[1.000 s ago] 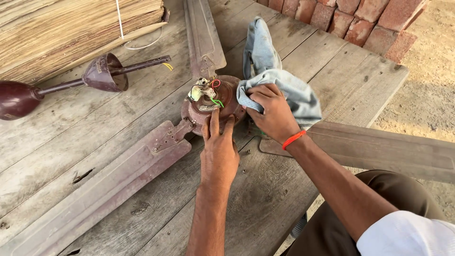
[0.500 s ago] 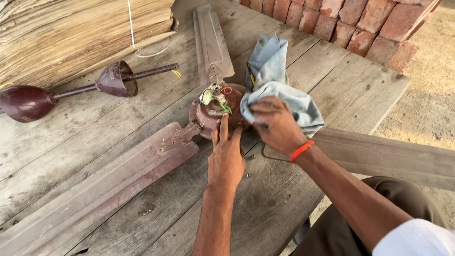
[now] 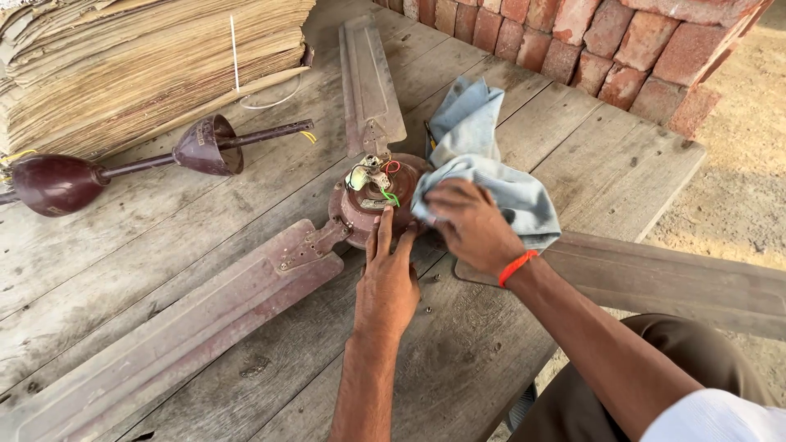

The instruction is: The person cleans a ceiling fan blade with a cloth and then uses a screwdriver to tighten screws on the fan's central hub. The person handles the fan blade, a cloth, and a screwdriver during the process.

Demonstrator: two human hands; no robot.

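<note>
On the weathered grey plank bench (image 3: pixel 164 245) lies a maroon metal ceiling fan, its round motor hub (image 3: pixel 372 205) facing up with loose coloured wires on top. One long dusty blade (image 3: pixel 188 327) runs from the hub toward the lower left, another (image 3: pixel 368 82) points away toward the top, and a third (image 3: pixel 671 278) stretches right. The left hand (image 3: pixel 386 282) lies flat, fingers extended onto the hub's near rim, holding nothing. The right hand (image 3: pixel 471 225) presses a crumpled pale blue cloth (image 3: pixel 483 155) against the hub's right side. A maroon downrod with canopy cups (image 3: pixel 139 160) rests well apart at left.
</note>
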